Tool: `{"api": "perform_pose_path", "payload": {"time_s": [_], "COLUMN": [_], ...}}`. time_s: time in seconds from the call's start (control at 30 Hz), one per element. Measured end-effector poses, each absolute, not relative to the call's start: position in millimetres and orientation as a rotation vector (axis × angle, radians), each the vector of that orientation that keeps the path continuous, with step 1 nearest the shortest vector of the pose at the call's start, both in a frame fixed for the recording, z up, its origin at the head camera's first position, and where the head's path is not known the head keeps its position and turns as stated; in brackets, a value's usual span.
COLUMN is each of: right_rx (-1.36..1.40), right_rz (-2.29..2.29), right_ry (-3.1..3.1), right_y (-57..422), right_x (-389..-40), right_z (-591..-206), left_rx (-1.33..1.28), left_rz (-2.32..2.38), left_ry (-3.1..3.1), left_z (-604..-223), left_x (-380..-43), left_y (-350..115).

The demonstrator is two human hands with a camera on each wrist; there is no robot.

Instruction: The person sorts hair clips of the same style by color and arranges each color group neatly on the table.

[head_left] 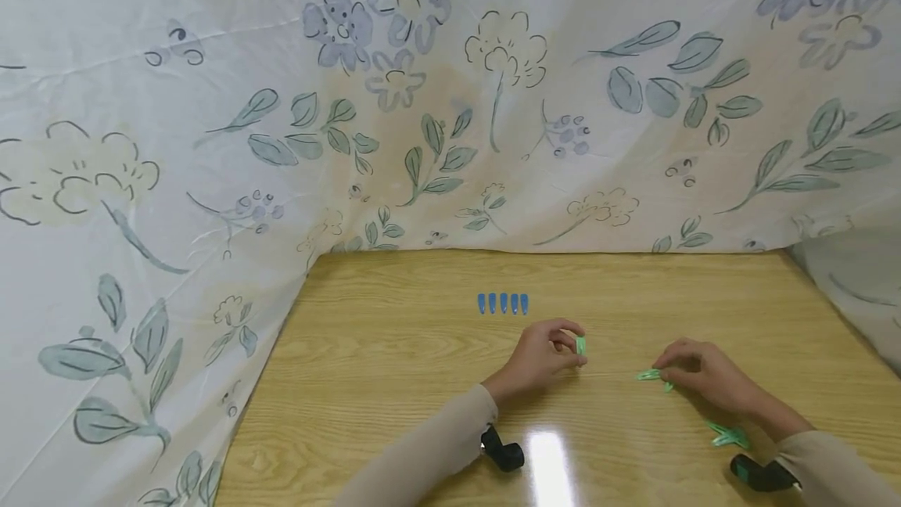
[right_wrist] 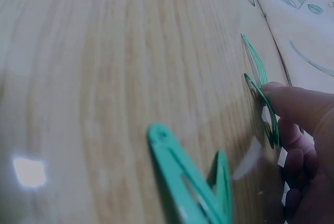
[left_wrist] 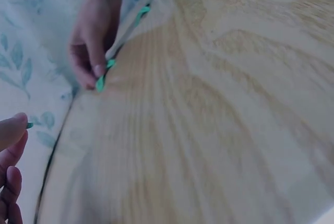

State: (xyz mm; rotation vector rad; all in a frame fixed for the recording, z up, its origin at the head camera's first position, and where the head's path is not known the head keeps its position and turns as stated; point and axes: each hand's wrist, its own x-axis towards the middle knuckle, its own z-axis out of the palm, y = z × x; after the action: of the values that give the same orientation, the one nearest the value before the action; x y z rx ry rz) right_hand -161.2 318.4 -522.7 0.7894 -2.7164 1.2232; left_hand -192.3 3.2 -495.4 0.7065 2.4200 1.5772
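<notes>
My left hand (head_left: 542, 352) pinches a small green snap hair clip (head_left: 580, 345) upright between thumb and fingertips, raised over the table. To its right, my right hand (head_left: 712, 379) reaches down to the tabletop, thumb and fingers on a green hair clip (head_left: 647, 375). A second green clip (head_left: 668, 387) shows just under those fingers. The right wrist view shows the thumb of the right hand (right_wrist: 308, 114) pressed to a thin green clip (right_wrist: 270, 112), another touching it behind. Nearer the right wrist lies a small heap of green hair clips (head_left: 728, 436), some overlapping.
Several blue hair clips (head_left: 503, 303) lie in a neat row toward the back of the wooden table (head_left: 394, 382). A flowered cloth (head_left: 450, 178) hangs behind the table and along its left side. Light glares off the tabletop near the front.
</notes>
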Motion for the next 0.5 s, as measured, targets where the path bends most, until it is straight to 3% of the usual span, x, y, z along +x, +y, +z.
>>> {"api": "perform_pose_path", "payload": {"time_s": [0.5], "right_rx": [0.737], "right_rz": [1.226], "right_ry": [-2.746], "right_y": [312.9], "right_x": [-157.0], "right_z": [-519.0], "left_rx": [0.594], "left_rz": [1.655], "left_ry": [2.409], "left_z": [-487.3], "left_x": [-197.2], "left_y": [-52.5]}}
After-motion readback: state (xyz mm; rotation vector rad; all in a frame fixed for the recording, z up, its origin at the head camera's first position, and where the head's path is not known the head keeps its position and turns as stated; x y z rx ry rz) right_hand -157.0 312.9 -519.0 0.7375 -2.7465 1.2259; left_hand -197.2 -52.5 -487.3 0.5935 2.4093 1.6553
